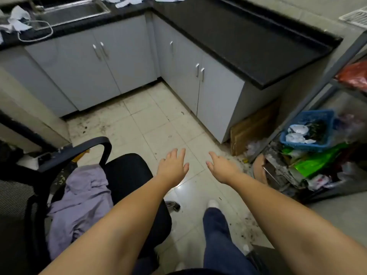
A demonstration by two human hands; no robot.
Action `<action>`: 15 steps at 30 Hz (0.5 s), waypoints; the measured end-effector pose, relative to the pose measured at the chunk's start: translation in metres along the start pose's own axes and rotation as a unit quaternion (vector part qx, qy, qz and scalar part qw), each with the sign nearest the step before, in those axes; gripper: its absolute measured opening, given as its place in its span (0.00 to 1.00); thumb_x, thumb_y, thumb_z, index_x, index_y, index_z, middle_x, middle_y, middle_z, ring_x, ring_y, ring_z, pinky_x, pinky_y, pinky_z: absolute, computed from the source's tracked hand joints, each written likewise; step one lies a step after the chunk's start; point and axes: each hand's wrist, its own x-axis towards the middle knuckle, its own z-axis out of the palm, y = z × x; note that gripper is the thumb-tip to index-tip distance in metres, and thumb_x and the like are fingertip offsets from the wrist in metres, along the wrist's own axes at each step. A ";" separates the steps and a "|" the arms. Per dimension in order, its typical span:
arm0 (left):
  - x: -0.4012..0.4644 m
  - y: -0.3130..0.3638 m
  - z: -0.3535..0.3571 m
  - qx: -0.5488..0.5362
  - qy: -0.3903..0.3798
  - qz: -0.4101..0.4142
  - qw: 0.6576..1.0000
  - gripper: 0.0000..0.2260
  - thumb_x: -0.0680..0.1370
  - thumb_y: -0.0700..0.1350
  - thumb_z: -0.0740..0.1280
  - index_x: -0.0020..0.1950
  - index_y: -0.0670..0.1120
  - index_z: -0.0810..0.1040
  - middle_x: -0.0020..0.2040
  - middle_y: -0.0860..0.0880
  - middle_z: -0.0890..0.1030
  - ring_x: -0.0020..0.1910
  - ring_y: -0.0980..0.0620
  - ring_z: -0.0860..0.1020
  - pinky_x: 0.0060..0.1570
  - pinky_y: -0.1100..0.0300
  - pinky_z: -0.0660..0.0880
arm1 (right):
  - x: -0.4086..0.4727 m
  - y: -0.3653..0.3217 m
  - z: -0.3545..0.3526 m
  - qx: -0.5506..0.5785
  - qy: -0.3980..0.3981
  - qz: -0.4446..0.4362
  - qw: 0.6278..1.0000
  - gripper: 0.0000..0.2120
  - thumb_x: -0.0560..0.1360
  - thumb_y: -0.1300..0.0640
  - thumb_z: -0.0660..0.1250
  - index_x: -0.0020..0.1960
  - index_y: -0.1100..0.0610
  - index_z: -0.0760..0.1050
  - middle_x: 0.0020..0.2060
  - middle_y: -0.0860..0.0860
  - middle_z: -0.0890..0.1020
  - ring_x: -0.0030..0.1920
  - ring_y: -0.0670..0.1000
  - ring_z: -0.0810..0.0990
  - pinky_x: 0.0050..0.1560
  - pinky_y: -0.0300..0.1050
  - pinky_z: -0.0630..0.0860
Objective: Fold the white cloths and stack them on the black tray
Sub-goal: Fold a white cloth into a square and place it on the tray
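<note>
Above the pale tiled floor [162,124], the left hand [172,165] and the right hand [221,168] reach forward with fingers spread, holding nothing; crumpled white cloths [16,21] lie far off on the black bench [248,34], beside the steel sink [67,12]. Near the left arm, a lilac garment [79,205] lies on the black office chair [127,175].

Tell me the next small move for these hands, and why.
Probably step toward the counter and reach for the white cloths at its far edge. Both the left hand and the right hand are open and hold nothing, out over the floor, well short of the cloths. No black tray shows yet.
</note>
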 end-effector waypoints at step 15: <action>0.232 -0.001 -0.098 -0.092 -0.020 -0.122 0.988 0.20 0.82 0.53 0.50 0.71 0.45 0.63 0.66 0.43 0.70 0.64 0.44 0.70 0.57 0.49 0.71 | 0.241 0.008 -0.151 -0.048 -0.069 -0.077 0.993 0.21 0.82 0.47 0.47 0.65 0.58 0.66 0.61 0.59 0.75 0.58 0.60 0.75 0.53 0.51 0.70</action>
